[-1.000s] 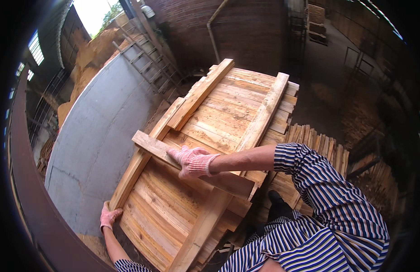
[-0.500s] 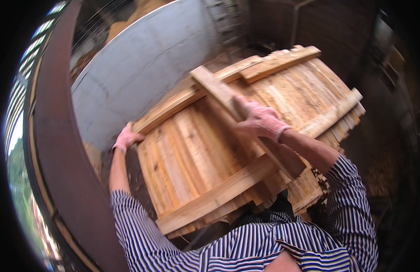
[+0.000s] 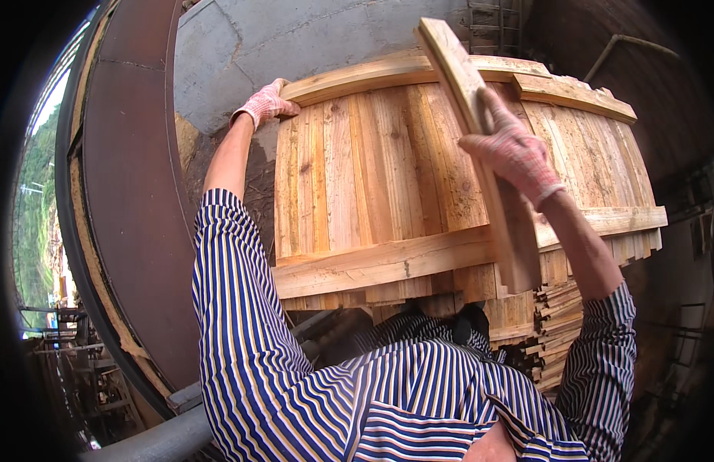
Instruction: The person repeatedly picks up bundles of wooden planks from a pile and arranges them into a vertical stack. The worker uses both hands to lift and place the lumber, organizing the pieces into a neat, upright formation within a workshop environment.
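My right hand (image 3: 520, 154), in a pink-and-white knit glove, is closed around a loose wooden plank (image 3: 454, 69). That plank is raised over a stack of light wooden boards (image 3: 349, 169) and tilts across it, its lower end near my body. At the far left corner my left hand (image 3: 261, 106), gloved alike, grips the end of a long far plank (image 3: 357, 80) lying crosswise on the boards. Another crosswise plank (image 3: 380, 263) lies along the near side. A shorter plank (image 3: 576, 98) rests at the far right of the stack.
A brown metal beam (image 3: 130, 162) rises at the left, with a grey wall panel (image 3: 241, 46) behind the stack. Below the near right side, more boards (image 3: 561, 335) are piled. A grey pipe (image 3: 160, 439) runs at the lower left. A ladder-like frame (image 3: 496, 27) stands at the back.
My right hand has lifted the loose plank and swung it more upright and to the right in view. My left hand stays at the far plank's end. The view has turned and shifted.
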Motion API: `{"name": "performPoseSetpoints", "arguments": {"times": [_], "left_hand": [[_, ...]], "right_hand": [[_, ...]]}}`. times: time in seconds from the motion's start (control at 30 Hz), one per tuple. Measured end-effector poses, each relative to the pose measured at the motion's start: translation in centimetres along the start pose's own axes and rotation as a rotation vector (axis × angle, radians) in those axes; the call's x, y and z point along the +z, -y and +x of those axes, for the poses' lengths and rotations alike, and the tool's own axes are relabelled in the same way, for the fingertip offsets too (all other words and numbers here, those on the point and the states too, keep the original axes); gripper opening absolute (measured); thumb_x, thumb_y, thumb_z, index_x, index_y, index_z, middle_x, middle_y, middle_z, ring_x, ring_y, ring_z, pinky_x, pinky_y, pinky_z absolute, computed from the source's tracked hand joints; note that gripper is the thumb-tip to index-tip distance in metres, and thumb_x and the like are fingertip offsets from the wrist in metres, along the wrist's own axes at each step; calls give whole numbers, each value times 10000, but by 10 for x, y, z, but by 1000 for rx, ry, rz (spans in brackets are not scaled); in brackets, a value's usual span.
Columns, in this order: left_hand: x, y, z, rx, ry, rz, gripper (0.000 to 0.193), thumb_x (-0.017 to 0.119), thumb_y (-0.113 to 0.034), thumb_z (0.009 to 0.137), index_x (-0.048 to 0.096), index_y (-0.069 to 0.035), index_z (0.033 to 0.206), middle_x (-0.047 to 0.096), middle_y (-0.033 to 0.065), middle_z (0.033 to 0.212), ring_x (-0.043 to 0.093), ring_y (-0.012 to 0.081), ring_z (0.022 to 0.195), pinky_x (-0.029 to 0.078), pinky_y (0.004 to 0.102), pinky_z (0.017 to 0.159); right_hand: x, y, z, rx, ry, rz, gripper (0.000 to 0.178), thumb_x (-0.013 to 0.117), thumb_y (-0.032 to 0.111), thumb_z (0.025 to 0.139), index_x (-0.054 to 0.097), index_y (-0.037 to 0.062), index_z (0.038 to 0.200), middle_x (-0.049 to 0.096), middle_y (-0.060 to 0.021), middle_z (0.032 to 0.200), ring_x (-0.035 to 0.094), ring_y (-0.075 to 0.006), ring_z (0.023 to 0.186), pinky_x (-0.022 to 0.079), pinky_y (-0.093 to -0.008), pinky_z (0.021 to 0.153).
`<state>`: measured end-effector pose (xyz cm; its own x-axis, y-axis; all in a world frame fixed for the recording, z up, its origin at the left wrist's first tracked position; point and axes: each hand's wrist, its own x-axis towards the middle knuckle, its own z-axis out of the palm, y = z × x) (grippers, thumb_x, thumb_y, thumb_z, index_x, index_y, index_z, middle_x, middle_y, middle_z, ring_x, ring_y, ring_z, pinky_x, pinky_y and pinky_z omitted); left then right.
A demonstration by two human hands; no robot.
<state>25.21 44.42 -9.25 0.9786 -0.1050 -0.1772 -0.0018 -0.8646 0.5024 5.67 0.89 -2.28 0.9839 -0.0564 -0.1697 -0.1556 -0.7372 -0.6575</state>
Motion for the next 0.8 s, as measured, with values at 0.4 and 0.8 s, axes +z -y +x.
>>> {"name": "performPoseSetpoints", "arguments": {"times": [0.4,0.8], "left_hand": [[22,-5,-33,52,-490,241,983,867,-388,717,367,-76,1505,427,223,1505,448,373,1374,407,441,1133],[54,-95,-329,220,421,535,887,885,-326,632,496,-42,1378,587,203,1311,577,359,1229,468,433,1055]], "right_hand": [[18,4,6,-86,25,-197,915,723,293,742,309,149,1545,642,-283,1223,644,-414,1131,507,-463,971],[19,-5,4,-36,32,-238,978,730,384,735,275,201,1581,683,-221,1210,677,-350,1108,532,-426,928]]}}
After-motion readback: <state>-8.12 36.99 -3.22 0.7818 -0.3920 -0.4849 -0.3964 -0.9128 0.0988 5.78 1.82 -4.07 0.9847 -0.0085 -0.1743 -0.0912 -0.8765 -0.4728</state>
